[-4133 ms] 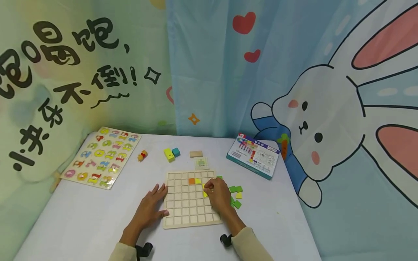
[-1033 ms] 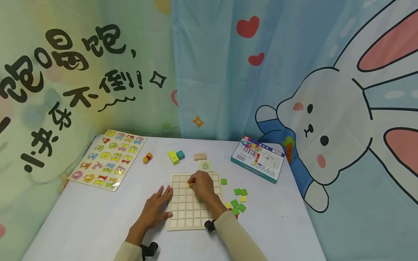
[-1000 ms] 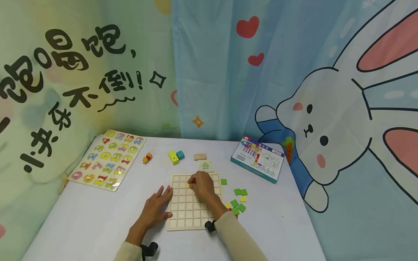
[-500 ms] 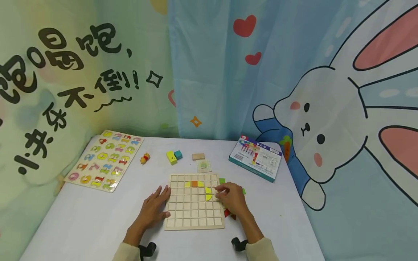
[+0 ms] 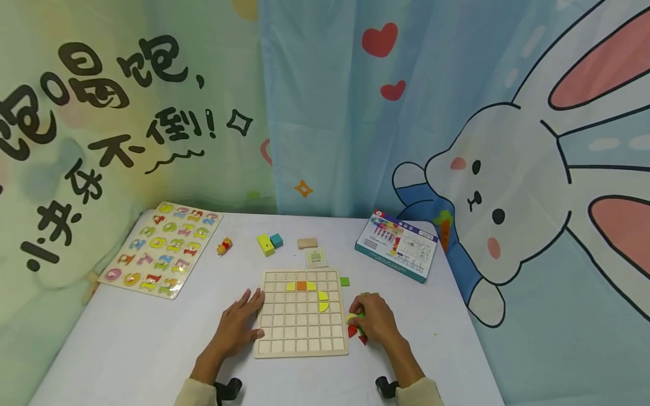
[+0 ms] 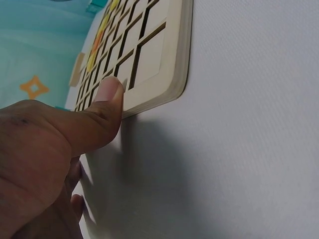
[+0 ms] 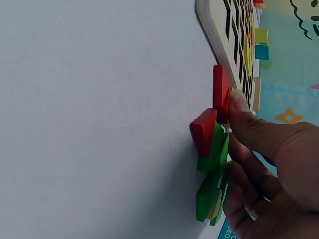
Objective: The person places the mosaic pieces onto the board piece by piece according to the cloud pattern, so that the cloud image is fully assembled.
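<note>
Red tiles [image 7: 203, 132] lie just beside the right fingers [image 7: 251, 162].

Top of left-wrist view: board [image 6: 175, 64] cut off by upper edge; my left hand [image 6: 42, 149] cut off at left, fingers mostly hidden. Head view, right of centre: my right hand [image 5: 374, 317] covers most green tiles [image 7: 214, 154]; can't tell whether I pinch yellow tile [image 5: 350, 317]. Mid-frame, print on card [image 5: 316, 257] too small to read.
</note>
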Demonstrator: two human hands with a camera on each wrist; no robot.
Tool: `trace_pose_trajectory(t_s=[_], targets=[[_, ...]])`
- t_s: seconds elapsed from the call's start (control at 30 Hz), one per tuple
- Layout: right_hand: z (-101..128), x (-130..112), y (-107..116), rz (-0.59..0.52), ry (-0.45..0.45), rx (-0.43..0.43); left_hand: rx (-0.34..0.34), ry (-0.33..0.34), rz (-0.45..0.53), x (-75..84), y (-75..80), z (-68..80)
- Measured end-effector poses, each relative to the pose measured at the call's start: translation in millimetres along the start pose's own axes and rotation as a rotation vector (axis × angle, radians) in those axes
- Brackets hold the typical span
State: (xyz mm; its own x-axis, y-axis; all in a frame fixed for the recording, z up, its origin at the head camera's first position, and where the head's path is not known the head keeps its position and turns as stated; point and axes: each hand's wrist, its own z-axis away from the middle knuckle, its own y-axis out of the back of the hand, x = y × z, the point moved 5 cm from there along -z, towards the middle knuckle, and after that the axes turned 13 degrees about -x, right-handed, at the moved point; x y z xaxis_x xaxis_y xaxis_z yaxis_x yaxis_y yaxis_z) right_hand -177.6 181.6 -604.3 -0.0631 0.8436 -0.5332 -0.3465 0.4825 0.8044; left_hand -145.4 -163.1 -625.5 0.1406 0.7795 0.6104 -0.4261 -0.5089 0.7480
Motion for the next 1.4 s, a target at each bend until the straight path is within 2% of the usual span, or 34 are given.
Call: trace_pose_trajectory(t_s=[0.17, 0.3, 0.47, 0.6, 0.77, 1.0, 1.2, 1.4], targets=[[-1, 0, -1, 0.003, 0.004, 0.03, 0.01, -0.011, 0.005, -0.5, -1.1, -0.2], [0, -6, 2, -0.107, -0.007, 0.116, 0.01, -0.014, -0.002, -1.5, -1.7, -0.5], [-6, -27, 8, -0.274, 0.028, 0.189, 0.009, -0.018, 0.001, -1.2, -0.5, 0.0], [-19, -52, 3, -0.319, 0.103, 0.19, 0.006, -0.017, 0.0, -0.8, 0.6, 0.4], [-41, -80, -16, -0.28, 0.184, 0.142, 0.007, -0.011, 0.007, -0.9, 1.8, 1.8], [-66, -112, -46, -0.292, 0.201, 0.035, -0.002, -0.012, 0.009, -1.9, 1.7, 2.0], [-79, -132, -63, -0.181, 0.202, 0.048, 0.02, -0.028, 0.0, -2.9, 2.6, 0.9], [-81, -140, -66, -0.053, 0.212, 0.079, 0.023, -0.036, 0.007, -2.4, 2.3, 0.6]])
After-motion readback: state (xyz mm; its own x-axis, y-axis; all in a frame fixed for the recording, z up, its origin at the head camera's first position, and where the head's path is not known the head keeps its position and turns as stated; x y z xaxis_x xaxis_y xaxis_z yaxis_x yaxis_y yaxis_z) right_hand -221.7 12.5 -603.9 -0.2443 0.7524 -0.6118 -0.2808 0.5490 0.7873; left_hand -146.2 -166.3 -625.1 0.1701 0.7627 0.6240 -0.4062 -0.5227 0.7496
